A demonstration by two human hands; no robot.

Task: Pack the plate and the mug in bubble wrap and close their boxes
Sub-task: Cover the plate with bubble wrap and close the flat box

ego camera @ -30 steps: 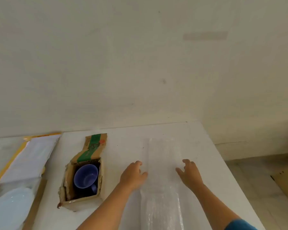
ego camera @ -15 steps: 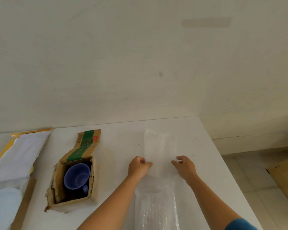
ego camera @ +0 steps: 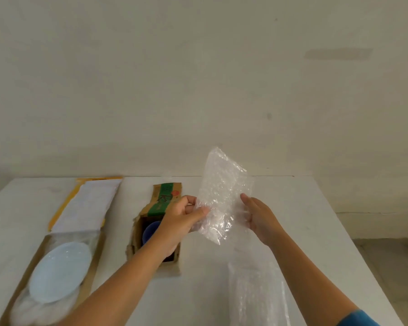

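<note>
Two open boxes sit on the white worktop (ego camera: 316,208). At far left the flat box (ego camera: 97,252) holds the pale plate (ego camera: 60,271), which lies on clear wrap inside it; the box's lid (ego camera: 87,203), white inside with a yellow edge, lies back flat toward the wall. Just right of it the small box (ego camera: 137,234) holds the blue mug (ego camera: 151,231), partly hidden by the left forearm, with its green-printed flap (ego camera: 166,196) folded back. The left hand (ego camera: 179,220) hovers over that box, its grip pinched shut on the left edge of a bubble wrap sheet (ego camera: 222,191) lifted clear of the worktop and standing nearly upright. The right hand (ego camera: 260,217) clamps the sheet's right edge, thumb in front. Below the right arm a longer bubble wrap strip (ego camera: 257,290) lies flat, running toward the near edge.
</note>
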